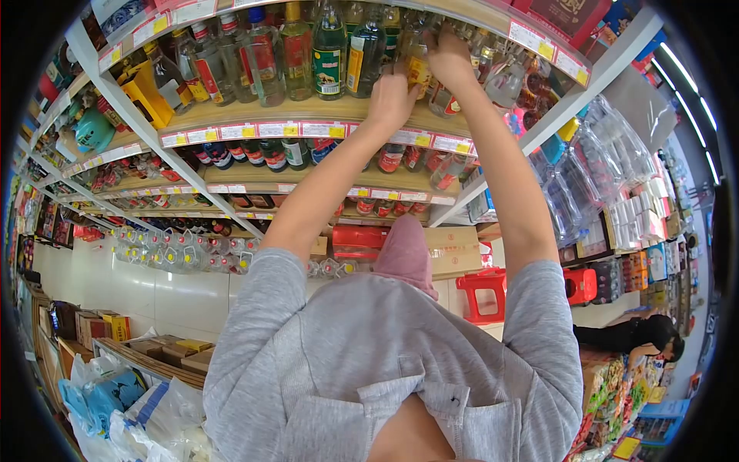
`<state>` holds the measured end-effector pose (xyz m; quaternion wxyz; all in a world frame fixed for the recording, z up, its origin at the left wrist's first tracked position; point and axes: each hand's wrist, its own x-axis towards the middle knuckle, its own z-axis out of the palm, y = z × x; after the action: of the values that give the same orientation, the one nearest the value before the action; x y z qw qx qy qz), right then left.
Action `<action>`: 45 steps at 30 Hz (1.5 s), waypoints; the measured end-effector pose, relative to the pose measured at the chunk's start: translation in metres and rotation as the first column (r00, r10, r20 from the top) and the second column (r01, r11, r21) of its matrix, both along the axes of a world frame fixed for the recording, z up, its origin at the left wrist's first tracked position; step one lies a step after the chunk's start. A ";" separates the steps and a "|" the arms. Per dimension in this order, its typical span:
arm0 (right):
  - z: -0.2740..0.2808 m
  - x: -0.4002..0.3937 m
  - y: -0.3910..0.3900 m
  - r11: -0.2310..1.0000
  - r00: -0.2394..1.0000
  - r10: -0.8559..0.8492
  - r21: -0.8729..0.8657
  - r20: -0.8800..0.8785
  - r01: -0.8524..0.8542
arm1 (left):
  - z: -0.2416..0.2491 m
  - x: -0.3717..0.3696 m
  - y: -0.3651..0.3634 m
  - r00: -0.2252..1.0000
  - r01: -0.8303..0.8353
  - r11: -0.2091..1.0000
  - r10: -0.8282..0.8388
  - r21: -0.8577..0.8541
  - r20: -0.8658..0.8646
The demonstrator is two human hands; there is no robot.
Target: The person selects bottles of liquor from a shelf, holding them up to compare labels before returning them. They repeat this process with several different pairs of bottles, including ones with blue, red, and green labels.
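Both of my hands are among the glass liquor bottles on the upper shelf [339,110]. My left hand [393,100] has its fingers curled against a clear bottle with a yellow label [419,71]. Higher up and to the right, my right hand [451,60] is closed round the upper part of the same bottle, its fingertips partly hidden. To the left of my hands stand a dark bottle with a yellow label [365,58] and a green-labelled bottle [329,61]. A tilted clear bottle [506,83] is on the right.
Price tags [319,129] line the shelf edge. Lower shelves hold more bottles, and large plastic jugs [177,254] stand on the floor. A red stool [483,296] is beside me. White shelf posts [158,138] flank this bay. Another person [643,335] is at far right.
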<state>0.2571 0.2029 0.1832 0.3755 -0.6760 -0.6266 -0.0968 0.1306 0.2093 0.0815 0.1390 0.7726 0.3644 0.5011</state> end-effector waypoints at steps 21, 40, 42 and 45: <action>-0.181 -0.048 -0.209 0.972 0.754 0.234 0.168 -0.614 -0.164 | -0.013 0.008 0.008 0.985 -0.040 0.993 0.021 -0.108 -0.173; -0.264 -0.095 -0.291 0.948 0.747 0.047 -0.207 -0.663 -0.244 | -0.008 0.004 0.007 0.999 0.012 0.991 -0.017 -0.130 -0.038; -0.271 -0.097 -0.295 0.930 0.709 0.033 -0.239 -0.704 -0.281 | -0.010 0.006 0.008 1.000 0.014 0.992 -0.017 -0.128 -0.025; -0.291 -0.101 -0.301 0.897 0.621 0.023 -0.258 -0.783 -0.358 | -0.014 0.005 0.012 1.000 0.017 1.000 -0.017 -0.025 0.003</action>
<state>0.1558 -0.0978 -0.1073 0.4696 -0.6411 -0.4848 0.3653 0.1360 0.2217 0.0676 0.1533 0.7733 0.3636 0.4963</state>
